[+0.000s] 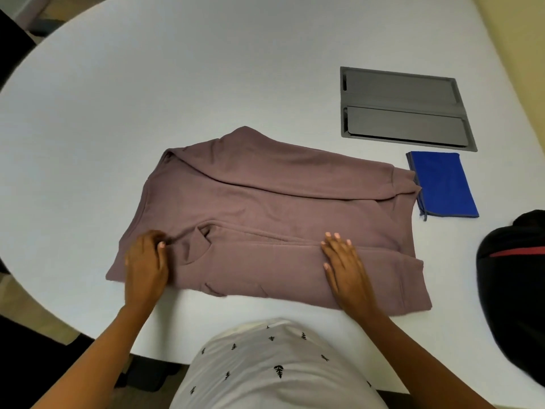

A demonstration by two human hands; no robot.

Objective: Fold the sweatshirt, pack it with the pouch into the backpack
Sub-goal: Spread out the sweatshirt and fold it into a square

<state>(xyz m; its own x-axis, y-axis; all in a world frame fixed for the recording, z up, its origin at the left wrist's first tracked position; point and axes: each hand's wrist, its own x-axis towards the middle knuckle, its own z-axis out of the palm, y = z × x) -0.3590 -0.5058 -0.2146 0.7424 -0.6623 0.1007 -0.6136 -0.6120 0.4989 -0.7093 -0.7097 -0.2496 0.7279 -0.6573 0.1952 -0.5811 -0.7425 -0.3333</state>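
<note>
Sweatshirt (265, 216) is at the centre of the white surface (177, 84), straight ahead of me at 12 o'clock, lying sideways and partly folded. It's dusty mauve, thick fleece and matte. One sleeve is laid along the far edge, with its cuff end at 3 o'clock reaching the edge of the pouch (442, 184). The near side is turned over into a long flat band with a stitched seam along it. There's a pocket slit gaping near the 9 o'clock end, and the hood bulk is bunched at about 11 o'clock. A few soft creases, otherwise fairly flat. My left hand (146, 261) sits on the 8 o'clock corner, fingers curled and pinching a ridge of fabric. My right hand (345, 267) lies flat on the near band at about 5 o'clock, fingers straight, pressing down, gripping nothing. The pouch is blue, flat and rectangular, with dark edging. Backpack (513, 276) is black with a red stripe, at 3–4 o'clock, cut off by the frame edge. There's a grey recessed panel (404, 107) in the surface at 1 o'clock.
</note>
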